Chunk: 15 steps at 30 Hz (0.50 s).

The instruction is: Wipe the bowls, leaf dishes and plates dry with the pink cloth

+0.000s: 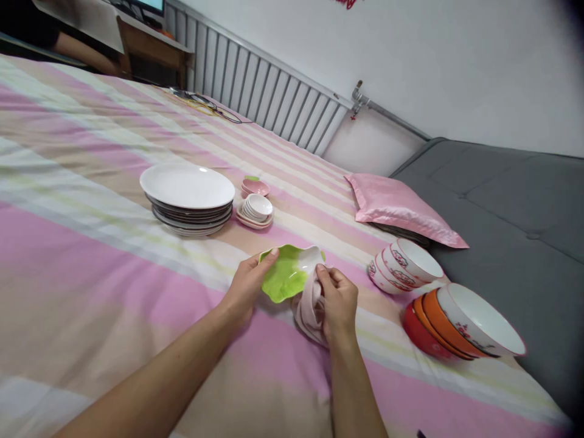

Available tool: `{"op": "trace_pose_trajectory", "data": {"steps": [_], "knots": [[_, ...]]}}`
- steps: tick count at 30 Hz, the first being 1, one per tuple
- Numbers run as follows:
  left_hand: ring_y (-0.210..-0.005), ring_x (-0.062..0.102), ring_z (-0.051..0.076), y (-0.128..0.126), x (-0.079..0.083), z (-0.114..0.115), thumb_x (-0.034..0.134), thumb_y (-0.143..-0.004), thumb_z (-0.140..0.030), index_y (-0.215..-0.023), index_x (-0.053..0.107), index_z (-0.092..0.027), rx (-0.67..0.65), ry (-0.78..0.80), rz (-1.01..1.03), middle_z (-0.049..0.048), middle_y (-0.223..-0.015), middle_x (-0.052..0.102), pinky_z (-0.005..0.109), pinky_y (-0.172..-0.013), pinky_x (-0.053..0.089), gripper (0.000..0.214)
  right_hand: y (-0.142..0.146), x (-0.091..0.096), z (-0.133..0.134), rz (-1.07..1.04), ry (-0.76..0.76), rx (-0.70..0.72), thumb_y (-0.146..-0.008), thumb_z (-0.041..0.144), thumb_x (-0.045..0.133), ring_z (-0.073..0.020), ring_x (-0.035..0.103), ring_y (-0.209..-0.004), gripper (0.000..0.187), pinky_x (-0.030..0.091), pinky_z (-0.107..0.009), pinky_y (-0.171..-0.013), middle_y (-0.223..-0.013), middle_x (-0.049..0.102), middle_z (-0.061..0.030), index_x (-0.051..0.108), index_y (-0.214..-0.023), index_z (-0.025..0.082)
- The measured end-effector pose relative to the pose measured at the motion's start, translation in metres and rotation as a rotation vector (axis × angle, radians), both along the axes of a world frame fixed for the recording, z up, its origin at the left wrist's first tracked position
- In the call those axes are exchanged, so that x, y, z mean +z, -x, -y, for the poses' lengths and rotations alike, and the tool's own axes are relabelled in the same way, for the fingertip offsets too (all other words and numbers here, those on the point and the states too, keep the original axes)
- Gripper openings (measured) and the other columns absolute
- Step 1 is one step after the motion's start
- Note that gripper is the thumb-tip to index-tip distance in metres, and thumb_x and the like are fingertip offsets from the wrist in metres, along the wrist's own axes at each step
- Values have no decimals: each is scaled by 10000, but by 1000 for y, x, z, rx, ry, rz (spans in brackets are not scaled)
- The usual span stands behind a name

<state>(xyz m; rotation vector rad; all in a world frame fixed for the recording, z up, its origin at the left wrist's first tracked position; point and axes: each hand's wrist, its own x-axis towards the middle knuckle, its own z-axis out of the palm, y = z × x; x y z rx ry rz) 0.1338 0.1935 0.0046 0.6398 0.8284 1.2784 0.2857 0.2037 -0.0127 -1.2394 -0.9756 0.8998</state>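
A green and white dish (285, 275) with a wavy rim is held up above the bed, its inside facing me. My left hand (246, 281) grips its left edge, thumb over the rim. In my right hand (338, 298) is a bunched pale pink cloth (309, 310), pinched against the dish's right edge. The cloth's lower folds hang beneath the dish. Just beyond the dish, small white bowls (259, 207) are nested on a pinkish dish (253, 225), with small pink bowls (255, 187) behind them.
A stack of plates (187, 185) stands at left. On the right are stacked patterned white bowls (413, 261) and larger white, orange and red bowls (460, 322). A pink pillow (406, 207) lies by the grey headboard (511, 194). Cables (205, 104) lie far back; another person's arm (86, 53) shows upper left.
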Motion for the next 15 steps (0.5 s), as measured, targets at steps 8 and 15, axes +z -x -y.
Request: {"op": "trace_pose_trajectory", "data": {"steps": [8,15], "knots": [[-735,640,189,2,-3,-3,670,-717,-529,-1032,681,-118,60,58,-52,102,-850,707,256,-647,474,517,-4,3,-6,-210,3,-160,-579,369,791,-122,631,-661,479,507,-229,-629,-764,692,-11,597,-963,158],[-704,641,196,1,-1,-3,696,-702,-494,-957,692,-95,20,86,-61,111,-813,703,276,-645,482,473,-8,5,-7,-107,-151,-240,-636,368,754,-126,656,-745,396,513,-236,-697,-811,696,-18,551,-917,179]]}}
